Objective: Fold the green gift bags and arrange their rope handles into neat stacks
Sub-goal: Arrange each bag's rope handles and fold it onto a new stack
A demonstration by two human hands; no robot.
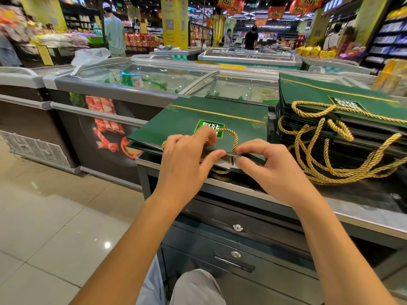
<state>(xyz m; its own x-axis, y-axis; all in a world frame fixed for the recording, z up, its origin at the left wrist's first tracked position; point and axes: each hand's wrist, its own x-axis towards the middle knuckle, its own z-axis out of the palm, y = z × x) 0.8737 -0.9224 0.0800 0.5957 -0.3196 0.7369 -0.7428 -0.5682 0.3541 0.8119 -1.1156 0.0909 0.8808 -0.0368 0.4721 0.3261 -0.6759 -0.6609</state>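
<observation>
A flat green gift bag (187,119) lies on the metal counter (363,214), its open mouth toward me and its left part overhanging the counter's edge. Its gold rope handle (235,137) loops over the top face. My left hand (187,159) pinches the bag's near edge, thumb below and fingers curled over the rope on top. My right hand (271,166) pinches the same edge just to the right. A tall stack of folded green bags (319,95) stands at the right, with several gold rope handles (326,164) spilling forward onto the counter.
The counter has locked drawers (237,245) below it. Glass-topped chest freezers (154,80) run behind and to the left. Tiled floor (55,216) lies at the left. Shoppers (113,31) stand far back among shelves. My knee (196,287) is under the counter.
</observation>
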